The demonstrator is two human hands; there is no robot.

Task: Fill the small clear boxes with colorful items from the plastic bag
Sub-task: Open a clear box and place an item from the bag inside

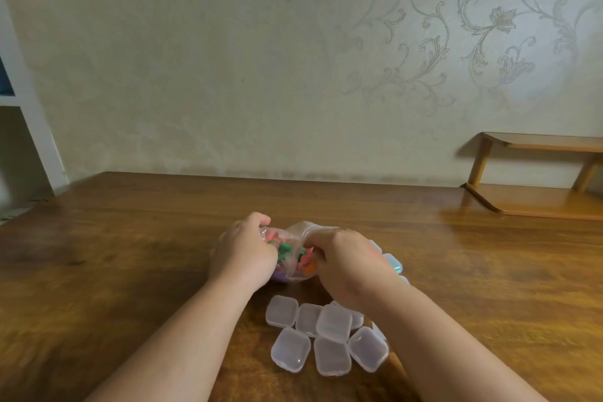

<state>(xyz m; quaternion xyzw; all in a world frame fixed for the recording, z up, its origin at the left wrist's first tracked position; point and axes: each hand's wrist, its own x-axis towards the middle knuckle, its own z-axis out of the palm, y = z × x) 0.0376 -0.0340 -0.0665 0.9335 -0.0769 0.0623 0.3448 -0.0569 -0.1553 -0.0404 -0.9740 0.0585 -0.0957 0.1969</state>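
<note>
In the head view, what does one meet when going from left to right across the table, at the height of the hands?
left hand → plastic bag → right hand → wooden shelf

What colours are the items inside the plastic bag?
Mainly green, orange and pink items, seen through the plastic bag in the head view.

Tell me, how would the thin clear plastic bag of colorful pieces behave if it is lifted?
Probably floppy: the thin clear plastic bag crumples between the left hand and right hand. Likely light, as its colorful pieces look small. The loose pieces may shift inside when lifted.
</note>
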